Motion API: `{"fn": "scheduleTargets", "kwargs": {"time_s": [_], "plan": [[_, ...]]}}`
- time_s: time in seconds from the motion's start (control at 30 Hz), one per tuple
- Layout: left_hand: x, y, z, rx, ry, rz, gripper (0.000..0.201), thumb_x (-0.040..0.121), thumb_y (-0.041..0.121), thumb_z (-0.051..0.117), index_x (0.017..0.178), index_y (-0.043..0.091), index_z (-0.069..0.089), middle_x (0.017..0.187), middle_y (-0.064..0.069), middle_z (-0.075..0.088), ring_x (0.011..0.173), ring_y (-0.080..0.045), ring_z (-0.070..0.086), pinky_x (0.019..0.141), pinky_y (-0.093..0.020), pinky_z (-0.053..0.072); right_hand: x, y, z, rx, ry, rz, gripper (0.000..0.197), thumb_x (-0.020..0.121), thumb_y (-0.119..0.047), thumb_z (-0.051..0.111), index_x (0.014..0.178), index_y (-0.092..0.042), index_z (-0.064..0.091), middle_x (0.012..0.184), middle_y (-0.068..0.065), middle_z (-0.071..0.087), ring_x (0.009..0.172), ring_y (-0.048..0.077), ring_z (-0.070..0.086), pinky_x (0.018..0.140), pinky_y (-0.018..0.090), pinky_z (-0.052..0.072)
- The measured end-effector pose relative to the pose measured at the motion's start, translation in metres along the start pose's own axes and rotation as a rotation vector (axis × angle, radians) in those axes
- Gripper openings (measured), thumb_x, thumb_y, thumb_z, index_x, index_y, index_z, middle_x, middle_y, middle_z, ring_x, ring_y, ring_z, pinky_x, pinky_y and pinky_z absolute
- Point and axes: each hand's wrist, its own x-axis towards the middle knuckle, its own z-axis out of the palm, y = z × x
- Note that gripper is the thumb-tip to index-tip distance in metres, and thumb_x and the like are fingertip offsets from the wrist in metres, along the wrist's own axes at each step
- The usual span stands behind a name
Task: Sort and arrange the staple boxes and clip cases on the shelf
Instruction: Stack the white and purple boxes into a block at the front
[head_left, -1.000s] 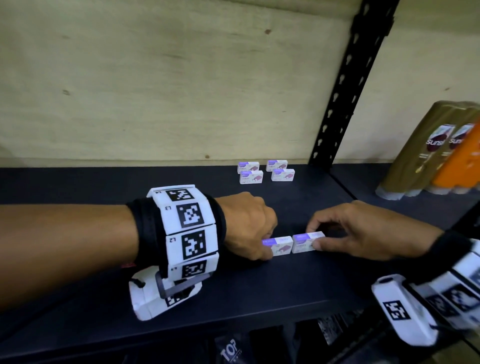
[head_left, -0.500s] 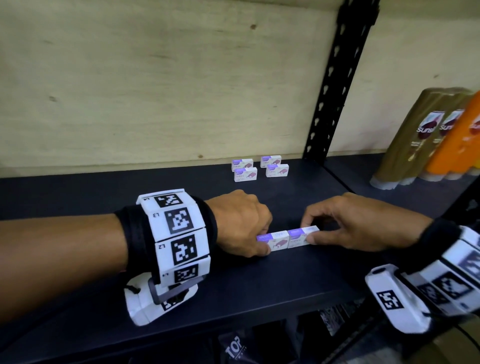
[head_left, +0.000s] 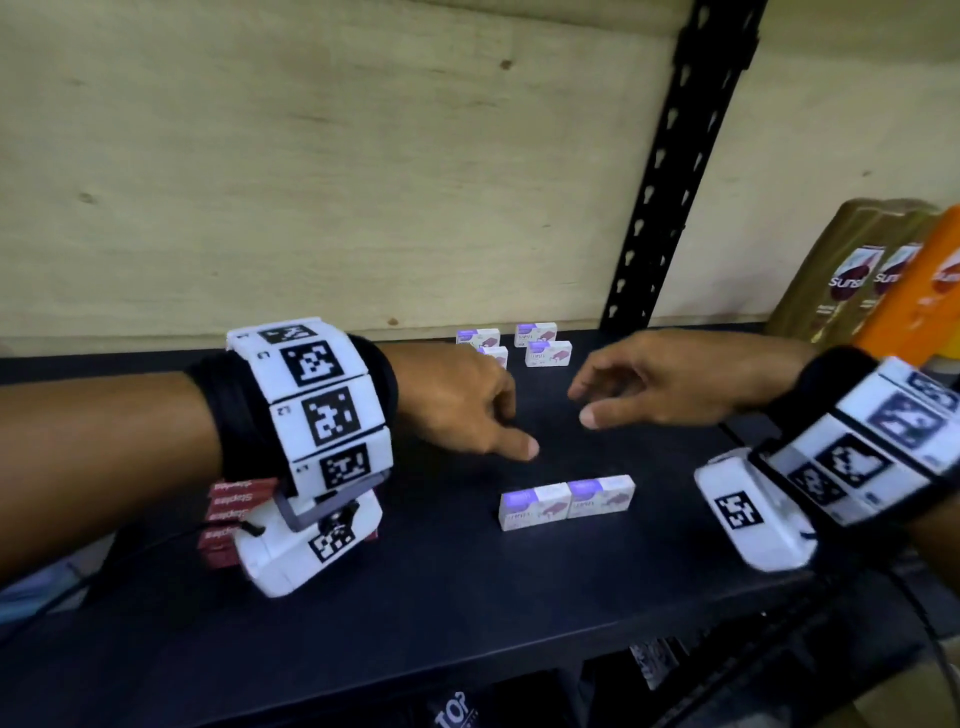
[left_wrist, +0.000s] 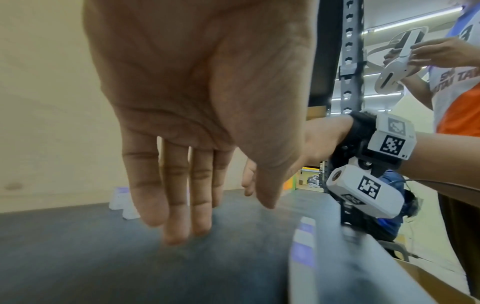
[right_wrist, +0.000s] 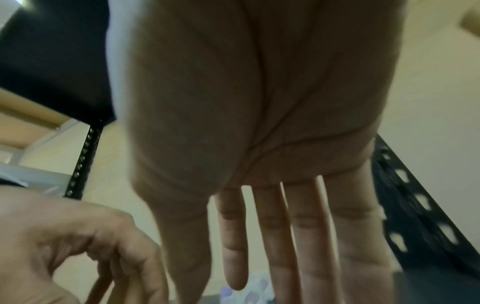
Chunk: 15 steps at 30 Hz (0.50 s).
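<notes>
Two white-and-purple staple boxes (head_left: 535, 506) (head_left: 600, 496) stand side by side, touching, near the front of the black shelf (head_left: 519, 613). My left hand (head_left: 493, 421) hovers just behind and left of them, empty; in the left wrist view its fingers (left_wrist: 179, 205) hang straight. My right hand (head_left: 623, 395) hovers behind and to the right, also empty, its fingers (right_wrist: 272, 236) spread straight. Several more of the same boxes (head_left: 545, 345) stand at the back of the shelf, one partly hidden by my left hand.
A stack of red staple boxes (head_left: 234, 512) sits under my left wrist. A black slotted upright (head_left: 675, 171) rises behind the back boxes. Gold shampoo bottles (head_left: 857, 270) and an orange bottle (head_left: 924, 291) stand at the far right. Another person (left_wrist: 457, 86) stands beyond the shelf.
Both hands have let go of the two front boxes and lifted away towards the back. The two boxes stay together on the shelf.
</notes>
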Motion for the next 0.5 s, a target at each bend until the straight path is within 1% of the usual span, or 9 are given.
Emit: {"fn": "scheduleTargets", "kwargs": {"time_s": [0.07, 0.1, 0.13, 0.2, 0.27, 0.3, 0.37, 0.43, 0.5], "plan": [[0.012, -0.009, -0.009, 0.05, 0.103, -0.022, 0.045, 0.086, 0.062, 0.056, 0.118, 0.031, 0.059, 0.099, 0.015, 0.062, 0.095, -0.012, 0.056, 0.087, -0.029, 0.047, 0.021, 0.002, -0.013, -0.071, 0.069, 0.011, 0.029, 0.085, -0.048, 0.069, 0.111, -0.036, 0.066, 0.103, -0.013, 0.07, 0.093, 0.005, 0.065, 0.089, 0.029, 0.053], [0.019, -0.014, -0.014, 0.082, 0.156, -0.037, 0.041, 0.087, 0.059, 0.056, 0.117, 0.032, 0.06, 0.097, 0.014, 0.06, 0.093, -0.013, 0.055, 0.084, -0.03, 0.047, 0.031, 0.004, -0.018, -0.107, 0.101, 0.027, 0.028, 0.086, -0.044, 0.07, 0.112, -0.034, 0.067, 0.102, -0.013, 0.069, 0.092, 0.007, 0.065, 0.088, 0.028, 0.052], [0.026, -0.02, -0.019, 0.118, 0.201, -0.055, 0.038, 0.088, 0.057, 0.057, 0.117, 0.033, 0.059, 0.099, 0.012, 0.06, 0.092, -0.015, 0.054, 0.08, -0.03, 0.045, 0.041, 0.006, -0.023, -0.143, 0.13, 0.043, 0.027, 0.087, -0.041, 0.07, 0.113, -0.033, 0.067, 0.1, -0.014, 0.067, 0.092, 0.009, 0.063, 0.087, 0.027, 0.05], [0.041, -0.031, -0.025, 0.186, 0.247, -0.083, 0.037, 0.089, 0.053, 0.056, 0.121, 0.035, 0.057, 0.106, 0.009, 0.06, 0.098, -0.018, 0.055, 0.073, -0.03, 0.04, 0.059, 0.01, -0.029, -0.2, 0.154, 0.081, 0.027, 0.088, -0.036, 0.07, 0.114, -0.03, 0.067, 0.097, -0.013, 0.064, 0.091, 0.01, 0.059, 0.082, 0.025, 0.045], [0.056, -0.041, -0.029, 0.229, 0.251, -0.099, 0.039, 0.089, 0.051, 0.058, 0.123, 0.033, 0.056, 0.11, 0.008, 0.061, 0.103, -0.02, 0.056, 0.072, -0.031, 0.039, 0.076, 0.016, -0.03, -0.244, 0.136, 0.115, 0.028, 0.089, -0.034, 0.07, 0.116, -0.028, 0.067, 0.101, -0.01, 0.066, 0.091, 0.012, 0.058, 0.08, 0.025, 0.043], [0.064, -0.045, -0.03, 0.242, 0.246, -0.109, 0.04, 0.089, 0.05, 0.059, 0.123, 0.031, 0.056, 0.111, 0.007, 0.061, 0.103, -0.02, 0.057, 0.071, -0.031, 0.039, 0.084, 0.019, -0.03, -0.268, 0.119, 0.132, 0.029, 0.089, -0.033, 0.07, 0.117, -0.028, 0.066, 0.105, -0.007, 0.068, 0.093, 0.014, 0.059, 0.081, 0.026, 0.045], [0.076, -0.051, -0.032, 0.255, 0.23, -0.128, 0.041, 0.087, 0.051, 0.062, 0.121, 0.028, 0.058, 0.109, 0.006, 0.061, 0.098, -0.021, 0.058, 0.069, -0.03, 0.039, 0.096, 0.025, -0.028, -0.299, 0.082, 0.163, 0.029, 0.089, -0.032, 0.071, 0.117, -0.027, 0.066, 0.109, -0.005, 0.068, 0.098, 0.017, 0.061, 0.085, 0.029, 0.049], [0.086, -0.054, -0.031, 0.26, 0.214, -0.142, 0.041, 0.084, 0.052, 0.065, 0.115, 0.025, 0.063, 0.104, 0.005, 0.062, 0.092, -0.021, 0.06, 0.067, -0.029, 0.041, 0.105, 0.031, -0.025, -0.308, 0.047, 0.177, 0.029, 0.088, -0.032, 0.071, 0.116, -0.027, 0.065, 0.106, -0.006, 0.066, 0.096, 0.017, 0.061, 0.083, 0.029, 0.049], [0.095, -0.055, -0.03, 0.266, 0.188, -0.149, 0.042, 0.081, 0.053, 0.068, 0.11, 0.022, 0.066, 0.103, 0.003, 0.065, 0.09, -0.022, 0.063, 0.068, -0.028, 0.046, 0.112, 0.036, -0.022, -0.29, 0.025, 0.179, 0.03, 0.088, -0.033, 0.071, 0.117, -0.027, 0.065, 0.105, -0.005, 0.067, 0.095, 0.018, 0.061, 0.081, 0.028, 0.047]]}}
